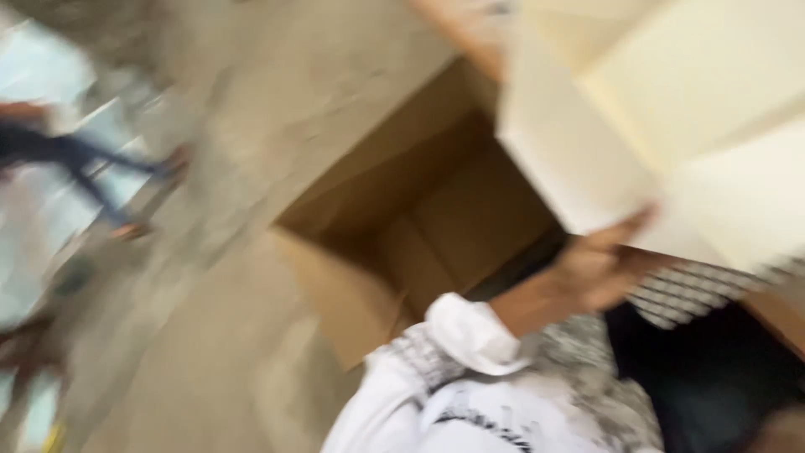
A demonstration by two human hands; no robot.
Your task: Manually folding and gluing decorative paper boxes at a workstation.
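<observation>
Clearly blurred by head motion, the view tilts hard, so we keep to what holds up. We see one hand of ours, the left hand (599,268), reaching up from a white sleeve (470,335) with its fingers pressed against the underside of a cream box (587,159). It is grasping or propping that box from below; the blur hides whether the fingers curl round an edge, so we cannot tell how firm the hold is. Our right hand is out of view.

The cream box sits up and to the right of the hand, its long edge running from upper left down to lower right across the top right corner. More pale panels (713,92) lie behind it; whether they are flaps of the same box or a second one we cannot say.

Just left of and below the hand lies one open brown carton (436,218), empty as far as we can see, with a flap (335,294) folded out toward us. The cream box is above the carton's right side, not inside it.

We count one brown carton, at least one cream box, one hand. A striped cloth (688,289) shows under the box, and the concrete floor (251,126) spreads left, where a person's dark legs (75,159) pass far off.
</observation>
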